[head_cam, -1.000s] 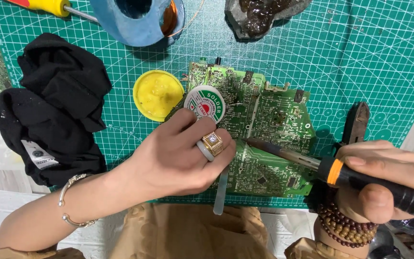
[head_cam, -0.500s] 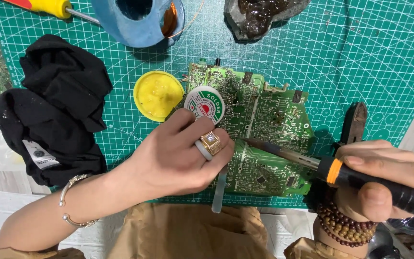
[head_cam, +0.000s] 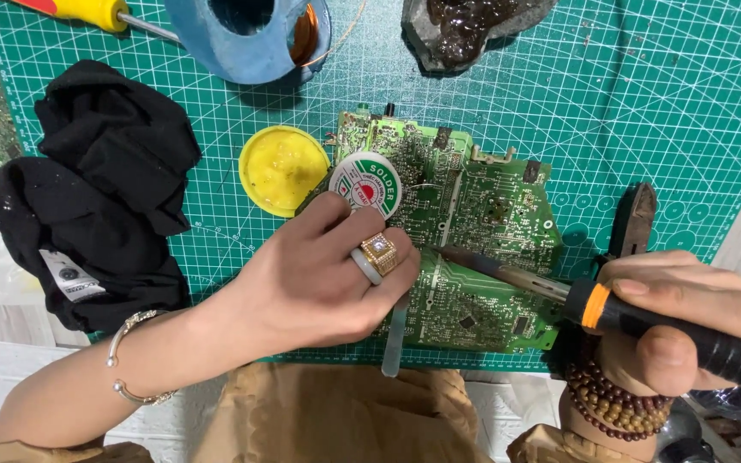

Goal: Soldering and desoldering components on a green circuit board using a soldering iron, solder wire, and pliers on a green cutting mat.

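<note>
The left hand (head_cam: 319, 279) lies curled, palm down, on the near left part of a green circuit board (head_cam: 465, 231) that rests on a green cutting mat (head_cam: 645, 103) covering the worktop; a thin metal tool (head_cam: 394, 339) sticks out from under its fingers toward the person, though the grip on it is hidden. The right hand (head_cam: 688, 321) is closed around the black and orange handle of a soldering iron (head_cam: 559, 291), whose tip touches the board just beside the left fingers. A small solder reel (head_cam: 364, 184) sits on the board's far left corner, next to a yellow lid (head_cam: 283, 170) and a black cloth (head_cam: 96, 189)
</note>
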